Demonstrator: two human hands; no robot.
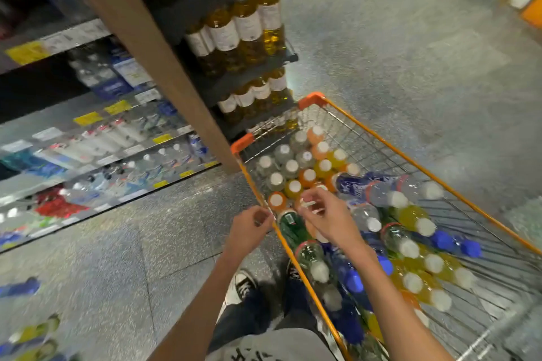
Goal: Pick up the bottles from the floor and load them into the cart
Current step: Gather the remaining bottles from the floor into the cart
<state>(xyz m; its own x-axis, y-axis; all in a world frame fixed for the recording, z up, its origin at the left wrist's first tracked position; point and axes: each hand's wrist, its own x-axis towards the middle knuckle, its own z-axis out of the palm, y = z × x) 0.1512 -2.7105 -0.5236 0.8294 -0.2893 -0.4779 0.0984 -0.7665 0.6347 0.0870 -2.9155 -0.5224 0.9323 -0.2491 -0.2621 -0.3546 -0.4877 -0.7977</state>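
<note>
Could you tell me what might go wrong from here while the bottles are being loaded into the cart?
1. Bottles lie piled loosely in the cart; they may roll or topple the upright ones.
2. Floor bottles lie behind the person's left side, a possible trip hazard.
3. The cart sits close to the oil shelf and could knock it.

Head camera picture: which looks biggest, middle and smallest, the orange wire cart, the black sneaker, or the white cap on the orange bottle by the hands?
1. Orange wire cart, biggest by far.
2. Black sneaker.
3. White cap, smallest.
</note>
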